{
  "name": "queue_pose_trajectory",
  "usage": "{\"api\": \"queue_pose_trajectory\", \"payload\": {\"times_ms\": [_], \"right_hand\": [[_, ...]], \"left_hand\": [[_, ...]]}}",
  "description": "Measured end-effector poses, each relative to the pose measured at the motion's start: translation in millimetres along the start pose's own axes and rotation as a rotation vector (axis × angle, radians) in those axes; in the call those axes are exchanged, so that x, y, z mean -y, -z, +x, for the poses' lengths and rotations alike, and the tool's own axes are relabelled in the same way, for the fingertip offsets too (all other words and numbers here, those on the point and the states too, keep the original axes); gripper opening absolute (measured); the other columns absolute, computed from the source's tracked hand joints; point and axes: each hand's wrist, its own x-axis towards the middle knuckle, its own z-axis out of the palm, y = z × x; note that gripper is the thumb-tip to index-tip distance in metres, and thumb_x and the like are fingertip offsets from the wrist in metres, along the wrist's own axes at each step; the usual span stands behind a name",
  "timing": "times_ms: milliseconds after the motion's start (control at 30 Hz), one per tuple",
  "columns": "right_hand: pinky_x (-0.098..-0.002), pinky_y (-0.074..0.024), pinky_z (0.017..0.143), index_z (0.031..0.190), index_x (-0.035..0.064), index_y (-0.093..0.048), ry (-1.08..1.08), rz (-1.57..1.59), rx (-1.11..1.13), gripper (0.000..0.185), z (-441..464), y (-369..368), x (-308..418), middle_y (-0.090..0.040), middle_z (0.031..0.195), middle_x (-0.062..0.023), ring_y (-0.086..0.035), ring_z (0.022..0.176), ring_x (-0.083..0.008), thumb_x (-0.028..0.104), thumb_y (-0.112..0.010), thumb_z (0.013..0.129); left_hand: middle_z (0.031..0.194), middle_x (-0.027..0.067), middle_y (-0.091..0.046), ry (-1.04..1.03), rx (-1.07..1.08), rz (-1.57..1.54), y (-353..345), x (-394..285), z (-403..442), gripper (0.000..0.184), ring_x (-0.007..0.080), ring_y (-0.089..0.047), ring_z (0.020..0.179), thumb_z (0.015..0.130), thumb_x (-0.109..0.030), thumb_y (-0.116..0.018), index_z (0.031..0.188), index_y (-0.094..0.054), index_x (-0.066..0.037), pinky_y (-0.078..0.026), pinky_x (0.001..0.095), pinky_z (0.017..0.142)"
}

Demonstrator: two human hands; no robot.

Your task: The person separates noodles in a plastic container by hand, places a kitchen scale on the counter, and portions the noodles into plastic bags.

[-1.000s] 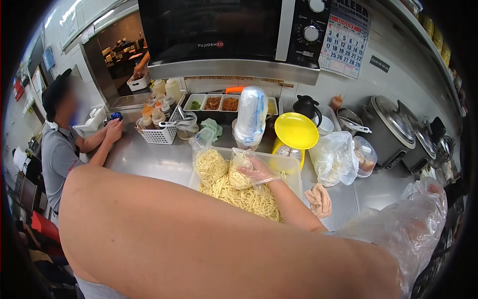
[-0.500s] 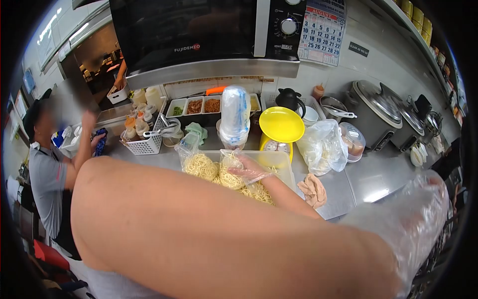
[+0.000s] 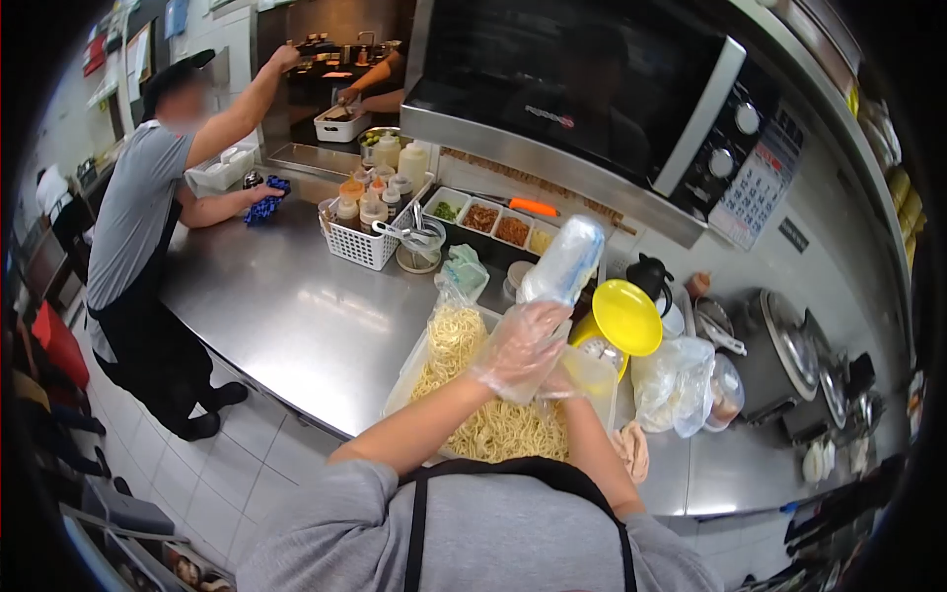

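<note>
Both my hands wear clear plastic gloves above a clear tub [image 3: 400,397] of loose yellow noodles [image 3: 508,432]. My left hand [image 3: 525,347] has its fingers drawn together, just below an upright plastic-wrapped stack [image 3: 567,259]; what it grips cannot be made out. Close against it on the right is my right hand [image 3: 562,380], its fingers mostly hidden behind the left one and crumpled clear film. A clear bag filled with noodles [image 3: 456,337] stands in the tub's back left part, left of my hands.
Behind the tub are a white basket of bottles [image 3: 363,245], topping trays [image 3: 481,217] and a green cloth [image 3: 464,271]. Right are a yellow scale [image 3: 628,318], a plastic bag [image 3: 671,385] and cookers [image 3: 764,345]. A co-worker [image 3: 143,217] stands left; a microwave [image 3: 572,89] overhangs.
My left arm, earlier stretched across the foreground, has drawn back, bringing its hand beside my right. My right hand's noodle bag is now hidden. The view has turned; the co-worker's arm is raised outward.
</note>
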Motion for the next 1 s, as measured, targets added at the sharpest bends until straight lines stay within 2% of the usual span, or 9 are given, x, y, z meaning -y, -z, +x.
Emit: {"api": "queue_pose_trajectory", "payload": {"times_ms": [133,267,400,533,633,700,833,900,1000], "right_hand": [[-0.0382,-0.0312,0.102,0.135,0.0005,-0.032,-0.232,-0.095,0.129,0.070,-5,19,60,-0.044,0.131,-0.0206,-0.041,0.124,-0.0304,0.023,-0.064,0.077],[-0.0385,-0.0315,0.102,0.135,0.0012,-0.033,-0.152,-0.133,0.091,0.070,-4,19,65,-0.044,0.131,-0.0190,-0.041,0.123,-0.0297,0.020,-0.064,0.076],[-0.0363,-0.0355,0.098,0.133,0.0020,-0.038,-0.196,0.103,0.157,0.069,-8,28,76,-0.049,0.126,-0.0153,-0.046,0.117,-0.0254,0.022,-0.069,0.074],[-0.0338,-0.0406,0.093,0.127,0.0025,-0.043,-0.297,0.259,0.288,0.060,-13,41,100,-0.054,0.118,-0.0103,-0.051,0.108,-0.0198,0.015,-0.071,0.076],[-0.0340,-0.0421,0.088,0.116,0.0030,-0.054,-0.188,-0.044,0.223,0.046,-15,42,130,-0.059,0.109,-0.0115,-0.056,0.100,-0.0226,0.015,-0.070,0.074],[-0.0347,-0.0424,0.088,0.112,0.0033,-0.056,-0.066,-0.114,0.215,0.042,-18,45,130,-0.059,0.109,-0.0121,-0.056,0.100,-0.0252,0.013,-0.070,0.074],[-0.0368,-0.0423,0.089,0.103,0.0048,-0.060,0.126,-0.251,0.209,0.033,-27,54,142,-0.058,0.107,-0.0133,-0.054,0.104,-0.0315,0.008,-0.069,0.072],[-0.0366,-0.0417,0.091,0.103,0.0054,-0.060,0.113,-0.242,0.187,0.032,-33,55,153,-0.058,0.107,-0.0127,-0.053,0.105,-0.0305,0.008,-0.069,0.072],[-0.0364,-0.0410,0.092,0.103,0.0060,-0.059,0.163,-0.225,0.138,0.031,-40,61,170,-0.058,0.108,-0.0111,-0.053,0.106,-0.0292,0.007,-0.067,0.073]], "left_hand": [[0.111,0.0139,-0.052,0.253,-0.018,-0.195,16,16,-17,0.043,0.0317,-0.054,0.095,0.078,-0.012,-0.062,0.119,-0.052,-0.007,-0.045,0.0382,0.087],[0.115,0.0151,-0.052,0.335,0.105,0.011,2,40,-29,0.042,0.0319,-0.053,0.101,0.082,-0.020,-0.059,0.120,-0.051,-0.008,-0.042,0.0402,0.088],[0.115,0.0171,-0.053,0.582,0.415,0.088,-5,40,-28,0.046,0.0333,-0.053,0.104,0.084,-0.032,-0.057,0.121,-0.051,-0.007,-0.041,0.0417,0.090],[0.110,0.0181,-0.057,0.606,0.480,-0.024,8,25,-20,0.050,0.0343,-0.054,0.102,0.083,-0.035,-0.060,0.122,-0.050,-0.005,-0.041,0.0401,0.092],[0.105,0.0153,-0.060,0.578,0.438,-0.170,-5,37,-34,0.050,0.0280,-0.056,0.100,0.082,-0.030,-0.064,0.122,-0.049,-0.003,-0.042,0.0361,0.091],[0.106,0.0114,-0.061,0.758,0.340,-0.554,-12,43,-40,0.048,0.0185,-0.057,0.097,0.080,-0.022,-0.068,0.120,-0.050,-0.002,-0.045,0.0323,0.085],[0.103,0.0056,-0.059,0.874,0.506,-0.532,3,41,-37,0.038,0.0117,-0.055,0.090,0.079,-0.009,-0.064,0.115,-0.053,-0.004,-0.046,0.0261,0.079],[0.093,0.0011,-0.055,0.599,0.220,-0.605,18,28,-35,0.035,0.0100,-0.052,0.081,0.076,0.001,-0.058,0.111,-0.054,-0.007,-0.045,0.0226,0.075],[0.086,-0.0005,-0.047,0.674,0.238,-0.508,35,9,-21,0.037,0.0103,-0.048,0.081,0.071,0.007,-0.052,0.103,-0.055,-0.010,-0.043,0.0238,0.070]]}}
